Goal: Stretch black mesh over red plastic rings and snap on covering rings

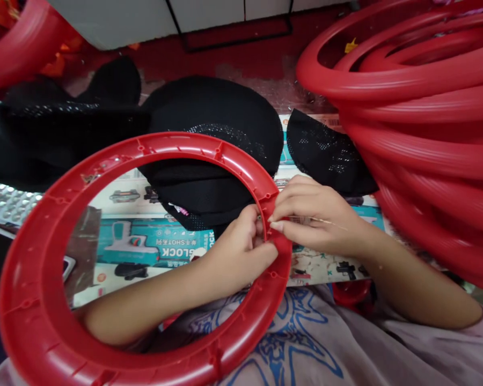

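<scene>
A large red plastic ring [28,279] with a ribbed, hollow underside lies tilted over my lap and the table edge. Through its opening reaches my left hand [245,249], closed around the ring's right side, thumb on the ribbed face. Fingertips of my right hand [309,214] are pinched together against that same stretch of ring. A thin, straw-coloured strand [324,220] runs back from the pinch across the palm side; its tip is hidden. Behind the ring lies a round black mesh-and-cloth piece [221,104].
Stacked red rings [406,145] rise at the right. More black cloth [64,128] lies at the left, and a smaller black mesh piece [326,153] near the stack. Printed cardboard [132,241] covers the table. Another red ring [28,45] shows at the upper left.
</scene>
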Motion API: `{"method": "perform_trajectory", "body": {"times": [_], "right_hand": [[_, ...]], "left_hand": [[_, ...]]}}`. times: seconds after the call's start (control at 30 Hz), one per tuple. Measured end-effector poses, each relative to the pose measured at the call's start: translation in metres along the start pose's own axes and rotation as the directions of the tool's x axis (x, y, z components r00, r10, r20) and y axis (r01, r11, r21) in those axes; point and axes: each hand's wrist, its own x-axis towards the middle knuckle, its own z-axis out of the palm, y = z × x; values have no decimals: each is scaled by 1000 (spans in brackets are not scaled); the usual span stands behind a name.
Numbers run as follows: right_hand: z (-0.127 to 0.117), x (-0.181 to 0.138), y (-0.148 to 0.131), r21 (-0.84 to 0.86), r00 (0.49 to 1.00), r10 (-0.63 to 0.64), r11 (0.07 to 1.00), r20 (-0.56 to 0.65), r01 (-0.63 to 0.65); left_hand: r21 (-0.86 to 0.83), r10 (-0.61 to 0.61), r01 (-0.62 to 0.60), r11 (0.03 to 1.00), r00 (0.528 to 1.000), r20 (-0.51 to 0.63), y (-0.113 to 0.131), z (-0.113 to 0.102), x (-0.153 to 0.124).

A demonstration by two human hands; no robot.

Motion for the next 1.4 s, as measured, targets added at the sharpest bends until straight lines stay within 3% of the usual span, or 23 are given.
{"method": "perform_trajectory", "body": {"times": [0.2,0.5,0.8,0.93,1.07,1.23,1.3,1.4], "right_hand": [[-5,-2,2,13,1000,-16,1000,-19,16],[-12,-1,-2,-15,999,-32,999,38,33],[-10,-1,-5,-64,999,-6,998,39,9],[-9,-4,-7,-117,995,98,988,-27,-100],[-7,-5,-9,-55,990,127,990,-64,-130],[-3,-4,-7,-27,993,112,993,-33,-113],[-2,-4,-7,-16,993,113,993,-27,-113],[-2,-5,-8,-7,991,132,991,-23,-133]], "left_hand": [[150,-75,47,987,980,185,4,-4,-8],[316,-148,80,945,969,198,17,-5,-14],[342,-168,64,937,944,283,11,-8,-16],[226,-172,106,968,940,296,13,-7,-16],[-98,-141,185,978,927,346,17,-2,-16],[-255,-60,102,961,984,167,14,5,-11],[-226,-23,49,973,993,120,11,6,-8],[-42,-17,21,999,995,99,7,4,-5]]}}
